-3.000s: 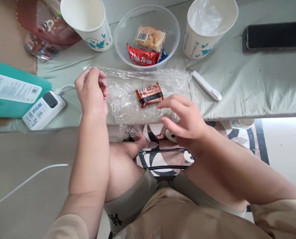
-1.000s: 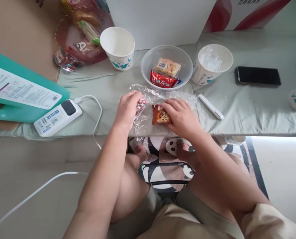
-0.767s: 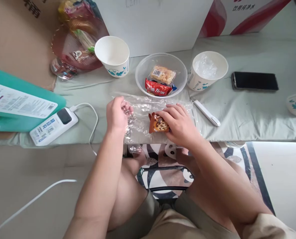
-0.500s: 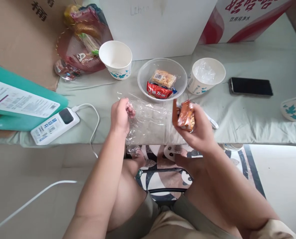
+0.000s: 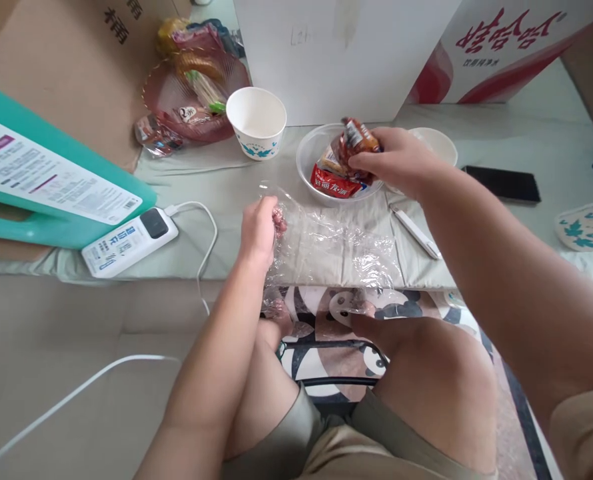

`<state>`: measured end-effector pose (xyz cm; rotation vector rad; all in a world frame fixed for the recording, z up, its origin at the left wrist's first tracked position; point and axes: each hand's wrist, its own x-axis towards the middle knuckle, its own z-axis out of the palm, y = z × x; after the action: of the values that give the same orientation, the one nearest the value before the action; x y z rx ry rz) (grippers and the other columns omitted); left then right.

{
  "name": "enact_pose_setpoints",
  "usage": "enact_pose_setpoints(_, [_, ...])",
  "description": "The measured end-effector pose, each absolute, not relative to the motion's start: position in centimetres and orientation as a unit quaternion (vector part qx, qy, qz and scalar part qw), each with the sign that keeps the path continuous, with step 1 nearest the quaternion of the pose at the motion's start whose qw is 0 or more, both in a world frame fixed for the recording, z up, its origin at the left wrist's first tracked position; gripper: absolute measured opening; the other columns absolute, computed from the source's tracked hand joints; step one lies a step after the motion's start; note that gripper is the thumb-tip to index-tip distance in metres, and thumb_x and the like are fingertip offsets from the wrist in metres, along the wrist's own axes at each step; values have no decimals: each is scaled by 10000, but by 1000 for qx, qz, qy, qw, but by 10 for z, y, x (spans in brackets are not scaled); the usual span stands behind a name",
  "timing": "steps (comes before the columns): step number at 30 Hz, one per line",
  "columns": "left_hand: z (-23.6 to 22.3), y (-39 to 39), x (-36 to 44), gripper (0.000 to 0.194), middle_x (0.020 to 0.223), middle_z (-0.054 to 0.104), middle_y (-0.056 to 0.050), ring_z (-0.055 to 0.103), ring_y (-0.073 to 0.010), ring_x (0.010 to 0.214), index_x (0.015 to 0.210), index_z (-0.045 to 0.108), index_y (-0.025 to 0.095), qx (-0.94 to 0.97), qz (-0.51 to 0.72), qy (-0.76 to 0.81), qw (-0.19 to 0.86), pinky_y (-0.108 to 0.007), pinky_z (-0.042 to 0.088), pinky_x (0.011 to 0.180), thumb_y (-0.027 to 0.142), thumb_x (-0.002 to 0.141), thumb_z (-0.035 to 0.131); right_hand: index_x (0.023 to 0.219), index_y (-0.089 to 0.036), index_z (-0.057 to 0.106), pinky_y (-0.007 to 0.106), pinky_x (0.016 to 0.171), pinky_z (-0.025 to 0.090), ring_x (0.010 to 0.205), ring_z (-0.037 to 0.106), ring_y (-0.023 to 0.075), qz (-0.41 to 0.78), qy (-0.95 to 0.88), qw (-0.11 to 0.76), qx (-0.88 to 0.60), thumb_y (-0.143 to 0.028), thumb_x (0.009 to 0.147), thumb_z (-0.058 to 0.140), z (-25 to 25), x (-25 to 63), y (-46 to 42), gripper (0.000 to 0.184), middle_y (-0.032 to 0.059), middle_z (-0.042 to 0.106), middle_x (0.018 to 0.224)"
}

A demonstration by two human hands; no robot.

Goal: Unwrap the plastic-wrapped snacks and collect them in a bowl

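My left hand (image 5: pixel 262 229) is closed on one side of a clear plastic film (image 5: pixel 326 247), which spreads to the right over the table's front edge. My right hand (image 5: pixel 396 157) grips a brown snack packet (image 5: pixel 359 140) over the clear plastic bowl (image 5: pixel 306 140). In that bowl lie a red snack packet (image 5: pixel 334 183) and a pale wrapped snack (image 5: pixel 330 162), partly covered by what I hold. Behind my right hand, a paper cup (image 5: pixel 439 143) is mostly hidden. A white utility knife (image 5: pixel 416 233) lies below my right forearm.
At the left are a pink ribbed bowl (image 5: pixel 151 83) of packaged snacks, an empty paper cup (image 5: pixel 256 120), a white power bank (image 5: pixel 129 243) with a cable and a teal jug (image 5: pixel 51 167). A black phone (image 5: pixel 504 185) lies right; a white box (image 5: pixel 346 60) stands behind.
My right hand has moved forward and up from the table's front, carrying the brown packet to the clear bowl. The film has spread farther right, while my left hand keeps its hold.
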<state>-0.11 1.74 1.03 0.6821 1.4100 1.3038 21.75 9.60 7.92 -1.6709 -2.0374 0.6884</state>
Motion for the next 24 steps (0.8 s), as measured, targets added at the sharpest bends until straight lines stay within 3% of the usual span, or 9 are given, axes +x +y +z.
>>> enact_pose_setpoints(4, [11,19,-3,324,535,403,43,412,-76,438,571,357,220,275,547,589,528,-227,297,434,298,770,601,939,-209,697,453,774,549,815,604,273,234,-767,145,-580,-356,715,720,79,212,113,268,71,657,811])
enact_pose_setpoints(7, [10,21,-3,314,537,409,40,410,-77,439,568,371,219,278,549,583,531,-229,294,434,276,783,592,968,-215,709,462,775,543,789,594,265,226,-767,127,-587,-345,720,705,83,207,114,280,64,655,815])
enact_pose_setpoints(13, [14,22,-3,330,527,400,35,402,-79,437,563,365,214,268,552,578,538,-235,251,425,248,823,567,867,-224,678,475,796,526,721,561,233,247,-777,47,-577,-256,755,657,84,197,117,118,26,596,728])
enact_pose_setpoints(15, [15,22,-3,335,536,395,37,398,-75,440,565,360,212,265,550,579,541,-234,258,428,246,826,567,935,-227,685,473,818,515,756,568,239,233,-772,25,-591,-212,741,667,84,192,119,195,35,617,786])
enact_pose_setpoints(18, [16,21,-4,338,545,388,39,399,-70,441,570,352,213,266,552,578,539,-233,279,437,248,828,567,1127,-230,677,451,891,495,920,583,259,191,-777,49,-597,-214,756,697,87,189,116,373,74,649,981])
enact_pose_setpoints(20, [15,20,-5,344,540,390,39,401,-73,441,577,344,217,272,553,577,536,-234,290,441,264,829,574,1091,-218,673,422,922,474,990,564,249,151,-779,77,-604,-262,807,685,93,190,110,287,95,624,1055])
enact_pose_setpoints(22, [13,20,-6,349,532,395,38,401,-79,442,587,341,221,278,552,577,535,-238,294,441,290,828,584,943,-213,643,395,882,462,928,545,219,127,-760,99,-630,-300,862,632,100,195,103,119,89,599,1003])
enact_pose_setpoints(24, [12,21,-8,349,527,402,36,404,-85,444,594,344,224,283,551,576,534,-240,297,441,308,828,588,869,-222,580,389,816,449,830,513,198,123,-721,112,-673,-306,887,578,106,201,96,86,73,589,920])
